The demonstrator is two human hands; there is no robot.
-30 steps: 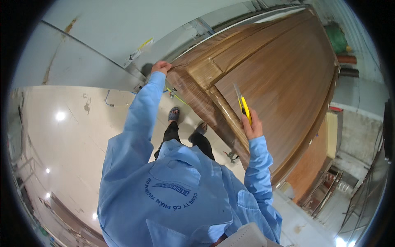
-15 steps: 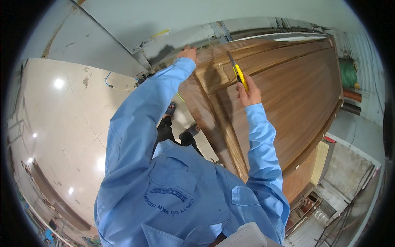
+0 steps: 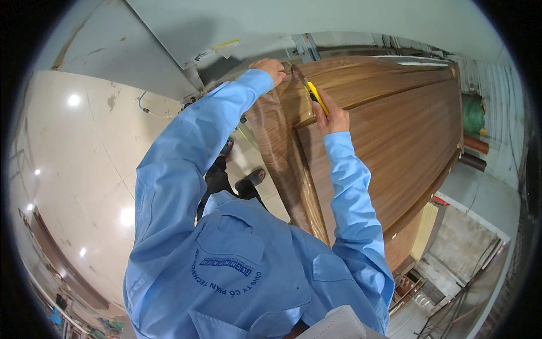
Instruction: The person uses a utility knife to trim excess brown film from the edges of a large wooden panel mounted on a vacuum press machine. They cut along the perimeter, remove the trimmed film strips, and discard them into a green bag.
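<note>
My right hand (image 3: 332,114) is wrapped around a yellow utility knife (image 3: 318,98) with its long blade out. The blade slants up and left, its tip close to my left hand (image 3: 271,70). My left fingers are closed at the far left corner of a brown wood-grain door panel (image 3: 389,118), gripping the edge of the loose wood-grain film (image 3: 267,121); the fingertips are partly hidden. This film hangs wavy over the panel's left side. Raised mouldings frame the panel's flat middle.
Pale grey machine housing (image 3: 350,20) stands just beyond the panel. A green roll (image 3: 473,113) and brown rolls (image 3: 476,144) lie past its right end. To the left is a shiny tiled floor (image 3: 84,147) with a thin blue hose (image 3: 141,100). My sandalled feet (image 3: 251,178) are beside the panel.
My right hand has carried the knife up and left, bringing the blade close to my left hand. My left hand has shifted slightly right, and the film near the corner has bunched up.
</note>
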